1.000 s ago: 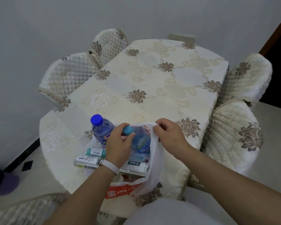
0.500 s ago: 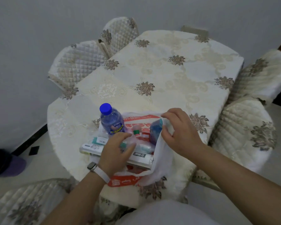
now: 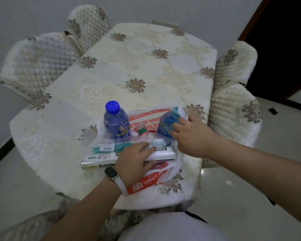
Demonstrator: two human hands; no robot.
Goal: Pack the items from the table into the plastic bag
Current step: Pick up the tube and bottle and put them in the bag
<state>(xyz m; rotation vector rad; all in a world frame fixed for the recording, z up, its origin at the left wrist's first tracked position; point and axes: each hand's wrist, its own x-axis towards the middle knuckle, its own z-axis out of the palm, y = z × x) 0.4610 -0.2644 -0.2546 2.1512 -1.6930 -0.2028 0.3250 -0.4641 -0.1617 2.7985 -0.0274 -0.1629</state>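
A white plastic bag with red print (image 3: 147, 120) lies on the table (image 3: 146, 66) near its front edge. A blue-capped water bottle (image 3: 115, 121) stands upright at the bag's left. A teal-capped blue bottle (image 3: 166, 125) leans at the bag's right rim, and my right hand (image 3: 189, 136) grips its lower side. A small green-labelled bottle (image 3: 142, 130) sits between the two bottles. A teal toothbrush pack (image 3: 108, 147) and a long white box (image 3: 101, 158) lie across the bag's near side. My left hand (image 3: 135, 162), with a watch on its wrist, closes over the box's right part.
Quilted chairs stand at the left (image 3: 40, 61), the back left (image 3: 88, 25) and the right (image 3: 233, 112). A dark doorway (image 3: 285, 49) is at the far right. The table's front edge lies just under my left wrist.
My left hand let go of the teal-capped bottle and dropped onto the long box. My right hand left the bag's rim and took the teal-capped bottle. The bag has spread flatter.
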